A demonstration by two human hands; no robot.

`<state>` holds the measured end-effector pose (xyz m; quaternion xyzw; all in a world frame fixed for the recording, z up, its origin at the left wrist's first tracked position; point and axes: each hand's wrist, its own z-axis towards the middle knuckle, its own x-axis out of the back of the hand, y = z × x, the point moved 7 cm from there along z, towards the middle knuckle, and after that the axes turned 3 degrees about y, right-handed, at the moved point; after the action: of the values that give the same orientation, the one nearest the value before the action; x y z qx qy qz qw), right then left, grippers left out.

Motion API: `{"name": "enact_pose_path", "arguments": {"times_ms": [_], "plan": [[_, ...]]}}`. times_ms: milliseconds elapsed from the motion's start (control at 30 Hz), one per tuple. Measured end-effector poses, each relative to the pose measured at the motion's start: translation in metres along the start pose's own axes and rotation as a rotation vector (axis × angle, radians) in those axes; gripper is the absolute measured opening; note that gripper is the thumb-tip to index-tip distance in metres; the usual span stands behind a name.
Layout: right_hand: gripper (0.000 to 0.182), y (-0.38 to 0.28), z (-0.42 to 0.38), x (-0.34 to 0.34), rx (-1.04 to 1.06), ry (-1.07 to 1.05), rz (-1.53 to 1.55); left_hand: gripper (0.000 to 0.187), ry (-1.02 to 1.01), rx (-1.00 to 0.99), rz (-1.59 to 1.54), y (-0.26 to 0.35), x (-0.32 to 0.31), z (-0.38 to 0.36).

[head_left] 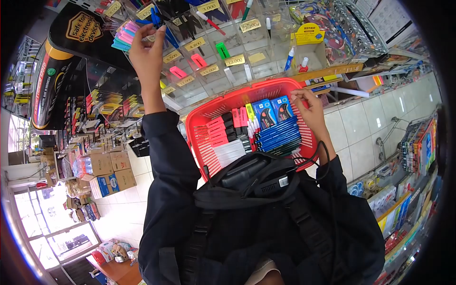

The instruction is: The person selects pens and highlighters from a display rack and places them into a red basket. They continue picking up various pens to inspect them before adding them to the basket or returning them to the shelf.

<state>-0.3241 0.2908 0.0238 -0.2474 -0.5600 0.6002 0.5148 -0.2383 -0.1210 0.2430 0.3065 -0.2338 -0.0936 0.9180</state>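
At the upper left, my left hand (pixel 148 47) is raised to the pen rack, its fingers pinched around a blue pen (pixel 170 37) among other blue pens. Just left of it stand pink and teal pens (pixel 126 35). My right hand (pixel 308 107) is at the right rim of a red basket (pixel 199 111), its fingers curled by the edge. Inside the basket lie pink highlighters (pixel 217 133), white items (pixel 229 153), blue boxes (pixel 264 114) and a row of blue pens (pixel 279 136).
A clear compartment rack with price tags (pixel 234 61) spans the top. A yellow Kenko box (pixel 309 34) sits at its right. A black bag (pixel 247 190) hangs at my front, over the basket's near side. Stocked shelves (pixel 399 204) stand at the right, cartons (pixel 111 173) at the left.
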Motion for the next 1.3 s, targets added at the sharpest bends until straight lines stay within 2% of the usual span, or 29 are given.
{"name": "enact_pose_path", "arguments": {"times_ms": [33, 167, 367, 467, 567, 667, 767, 800, 867, 900, 933, 967, 1067, 1133, 1233, 1300], "plan": [[0.019, 0.001, 0.0, 0.0, -0.005, 0.002, 0.001, 0.036, -0.033, 0.027, 0.037, -0.002, -0.006, 0.002], [0.02, 0.0, 0.0, 0.0, -0.014, 0.005, 0.0, 0.031, 0.012, -0.173, 0.198, -0.01, -0.017, 0.01], [0.02, -0.003, -0.001, 0.0, -0.024, -0.005, 0.004, 0.023, 0.083, -0.206, 0.058, -0.018, -0.012, 0.019], [0.019, -0.002, 0.0, 0.0, -0.03, -0.004, 0.012, 0.02, 0.077, -0.117, -0.123, -0.02, 0.005, 0.03], [0.019, 0.002, 0.0, 0.0, -0.036, -0.007, 0.019, 0.016, 0.112, 0.056, -0.443, 0.004, 0.041, 0.032], [0.018, 0.002, 0.0, -0.001, -0.03, -0.005, 0.023, 0.013, 0.175, 0.131, -0.693, 0.005, 0.081, 0.037], [0.019, 0.002, 0.0, -0.001, -0.035, -0.009, 0.038, 0.008, 0.212, 0.156, -0.918, 0.018, 0.093, 0.016], [0.019, 0.002, 0.0, -0.001, -0.04, -0.011, 0.042, 0.013, 0.106, 0.177, -0.855, 0.013, 0.09, 0.004], [0.019, 0.001, 0.0, 0.0, -0.034, -0.006, 0.028, 0.01, -0.06, 0.196, -0.93, 0.014, 0.069, -0.028], [0.019, 0.0, 0.0, 0.0, -0.029, -0.004, 0.019, 0.009, -0.084, 0.266, -0.958, 0.006, 0.052, -0.052], [0.019, 0.0, 0.0, 0.0, -0.028, -0.002, 0.02, 0.012, -0.146, 0.268, -0.724, -0.001, 0.033, -0.076], [0.019, 0.001, 0.0, 0.0, -0.025, 0.0, 0.021, 0.009, -0.295, 0.316, -0.747, 0.001, 0.009, -0.102], [0.019, 0.001, 0.0, -0.001, -0.041, -0.002, 0.042, 0.013, -0.69, 0.64, -0.867, -0.002, -0.063, -0.2], [0.019, 0.002, -0.001, -0.001, -0.051, -0.005, 0.038, 0.012, -0.844, 0.59, -0.774, -0.024, -0.097, -0.261], [0.019, 0.004, -0.001, -0.002, -0.053, -0.01, 0.027, 0.011, -1.013, 0.365, -0.438, -0.012, -0.114, -0.302], [0.018, 0.002, -0.001, -0.002, -0.059, -0.014, 0.053, 0.011, -1.026, 0.119, -0.306, -0.008, -0.114, -0.31]]}}
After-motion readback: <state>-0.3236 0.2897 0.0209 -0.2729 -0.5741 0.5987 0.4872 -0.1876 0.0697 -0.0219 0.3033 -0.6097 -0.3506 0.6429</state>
